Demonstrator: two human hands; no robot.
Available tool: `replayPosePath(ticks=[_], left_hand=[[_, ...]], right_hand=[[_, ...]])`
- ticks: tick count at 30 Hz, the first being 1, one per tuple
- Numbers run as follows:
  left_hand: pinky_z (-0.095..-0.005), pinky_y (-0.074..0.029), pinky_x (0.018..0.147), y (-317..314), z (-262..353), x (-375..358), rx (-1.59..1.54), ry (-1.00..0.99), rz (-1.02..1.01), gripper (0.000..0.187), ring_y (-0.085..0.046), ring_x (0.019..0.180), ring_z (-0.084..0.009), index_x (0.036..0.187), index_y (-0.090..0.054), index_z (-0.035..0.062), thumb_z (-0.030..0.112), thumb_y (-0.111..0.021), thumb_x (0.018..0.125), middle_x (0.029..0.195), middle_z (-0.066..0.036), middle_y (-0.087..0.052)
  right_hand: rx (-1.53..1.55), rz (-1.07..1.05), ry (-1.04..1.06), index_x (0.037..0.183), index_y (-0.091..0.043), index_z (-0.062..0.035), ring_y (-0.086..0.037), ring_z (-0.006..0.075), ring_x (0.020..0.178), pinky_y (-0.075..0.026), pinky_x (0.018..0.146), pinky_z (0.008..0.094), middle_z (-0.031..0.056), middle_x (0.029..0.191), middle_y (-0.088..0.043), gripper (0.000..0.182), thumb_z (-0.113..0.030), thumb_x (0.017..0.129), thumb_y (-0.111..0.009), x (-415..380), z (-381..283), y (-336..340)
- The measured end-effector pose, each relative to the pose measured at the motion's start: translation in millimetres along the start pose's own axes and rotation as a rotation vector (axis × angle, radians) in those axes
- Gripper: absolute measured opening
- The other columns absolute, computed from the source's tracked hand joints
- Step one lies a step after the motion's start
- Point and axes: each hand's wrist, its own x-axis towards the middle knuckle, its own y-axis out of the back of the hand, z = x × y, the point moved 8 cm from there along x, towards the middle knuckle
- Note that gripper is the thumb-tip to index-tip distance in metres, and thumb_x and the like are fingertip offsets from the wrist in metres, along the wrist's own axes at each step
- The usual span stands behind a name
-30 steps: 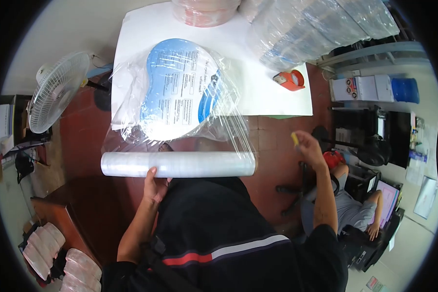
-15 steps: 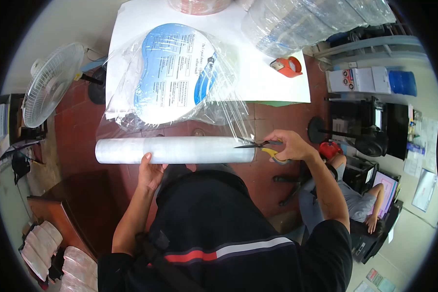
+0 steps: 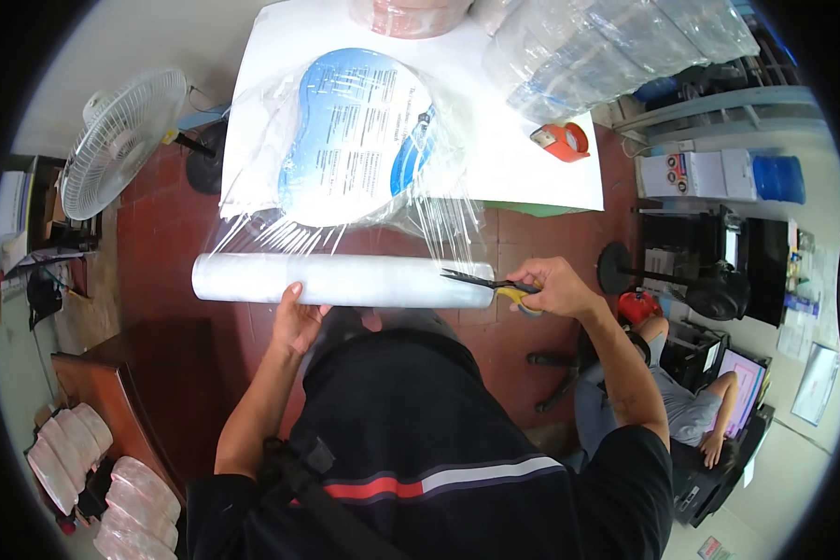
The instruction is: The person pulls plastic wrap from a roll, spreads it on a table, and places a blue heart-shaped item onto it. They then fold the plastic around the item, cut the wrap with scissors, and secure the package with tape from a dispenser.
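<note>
A long roll of clear plastic stretch film (image 3: 383, 280) lies level in front of my body. My left hand (image 3: 299, 318) grips its near side from below, thumb on top. In my right hand (image 3: 553, 287) is a pair of scissors (image 3: 509, 287) with dark blades and yellow-grey handles. The blades point left across the roll's right end, slightly parted. From the roll, film stretches in taut creases up to a blue-and-white printed bundle (image 3: 355, 140), shaped like an hourglass, on the white table (image 3: 523, 182). The film covers the bundle.
A red tape dispenser (image 3: 562, 141) sits at the table's right edge. Wrapped stacks (image 3: 616, 47) and a pinkish roll (image 3: 409, 14) are at the back. A fan (image 3: 126, 140) stands left; a seated person (image 3: 677, 392) is at right beside a monitor (image 3: 739, 378).
The film between roll and bundle has pulled tighter, with more creases on the left. My scissors have shifted slightly, blades closer together. The whole view has moved a little.
</note>
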Motion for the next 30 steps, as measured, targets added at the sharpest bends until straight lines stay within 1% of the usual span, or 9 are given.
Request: replayPosePath(ticks=[5,6,8,12,15,18,24,27,30], left_hand=[[-0.0400,-0.051,0.097,-10,2,-5,0.018,0.050,-0.048,0.060,-0.058,0.118,-0.0244,0.134,-0.049,0.0081,0.039,-0.068,0.086,0.128,-0.008,-0.059],[-0.0408,-0.049,0.100,-8,1,-4,0.004,0.041,-0.061,0.059,-0.058,0.120,-0.0249,0.134,-0.049,0.0069,0.038,-0.068,0.087,0.129,-0.009,-0.058],[-0.0423,-0.047,0.106,-3,-2,0,-0.023,0.023,-0.083,0.058,-0.056,0.123,-0.0258,0.134,-0.049,0.0044,0.035,-0.068,0.088,0.132,-0.010,-0.057],[-0.0413,-0.049,0.103,0,-3,4,-0.028,0.029,-0.108,0.059,-0.056,0.123,-0.0256,0.133,-0.049,0.0045,0.036,-0.069,0.088,0.131,-0.010,-0.058],[-0.0408,-0.049,0.102,-1,-3,5,-0.039,0.039,-0.122,0.060,-0.055,0.124,-0.0252,0.134,-0.050,0.0048,0.037,-0.071,0.087,0.131,-0.010,-0.058],[-0.0408,-0.049,0.103,-2,-3,2,-0.043,0.039,-0.112,0.062,-0.055,0.124,-0.0249,0.134,-0.049,0.0052,0.036,-0.072,0.086,0.131,-0.009,-0.058],[-0.0417,-0.048,0.105,-6,-2,0,-0.074,0.024,-0.130,0.063,-0.055,0.124,-0.0253,0.134,-0.049,0.0051,0.033,-0.075,0.084,0.130,-0.009,-0.057],[-0.0423,-0.047,0.106,-1,-3,2,-0.096,0.034,-0.145,0.062,-0.055,0.124,-0.0253,0.133,-0.049,0.0050,0.031,-0.076,0.083,0.130,-0.009,-0.057],[-0.0431,-0.048,0.106,5,-9,8,-0.130,0.053,-0.152,0.059,-0.055,0.124,-0.0249,0.132,-0.050,0.0054,0.028,-0.076,0.084,0.130,-0.009,-0.057]], right_hand=[[-0.187,0.027,0.042,0.114,-0.064,0.0006,-0.062,0.0111,0.094,-0.050,0.085,0.0277,0.0053,0.099,-0.067,0.053,-0.007,0.068,-0.087,-6,-19,-1],[-0.235,0.029,0.044,0.115,-0.064,-0.0004,-0.061,0.0119,0.096,-0.049,0.088,0.0290,0.0052,0.101,-0.067,0.056,-0.010,0.066,-0.089,-7,-25,-1],[-0.171,0.019,0.078,0.114,-0.065,-0.0018,-0.061,0.0133,0.097,-0.048,0.090,0.0304,0.0056,0.101,-0.066,0.059,-0.016,0.063,-0.091,-5,-26,-4],[-0.065,-0.010,0.038,0.113,-0.065,-0.0033,-0.060,0.0144,0.095,-0.047,0.090,0.0299,0.0055,0.100,-0.065,0.061,-0.021,0.062,-0.092,-5,-25,-4],[-0.168,0.028,0.114,0.113,-0.065,-0.0019,-0.060,0.0140,0.094,-0.048,0.088,0.0298,0.0046,0.098,-0.065,0.059,-0.019,0.062,-0.092,-4,-38,-2],[-0.213,0.016,0.062,0.111,-0.065,-0.0006,-0.061,0.0125,0.092,-0.048,0.084,0.0283,0.0044,0.097,-0.067,0.056,-0.015,0.063,-0.091,-2,-43,-5],[-0.005,-0.026,0.052,0.108,-0.064,-0.0001,-0.060,0.0090,0.081,-0.048,0.075,0.0252,0.0052,0.088,-0.068,0.050,-0.013,0.067,-0.089,13,-44,-27],[-0.112,0.034,0.117,0.106,-0.065,-0.0008,-0.061,0.0095,0.077,-0.049,0.071,0.0264,0.0050,0.084,-0.069,0.049,-0.015,0.066,-0.089,22,-64,-39],[-0.216,0.099,0.171,0.101,-0.068,-0.0023,-0.061,0.0166,0.069,-0.050,0.064,0.0303,0.0070,0.078,-0.064,0.057,-0.034,0.060,-0.092,35,-89,-49]])
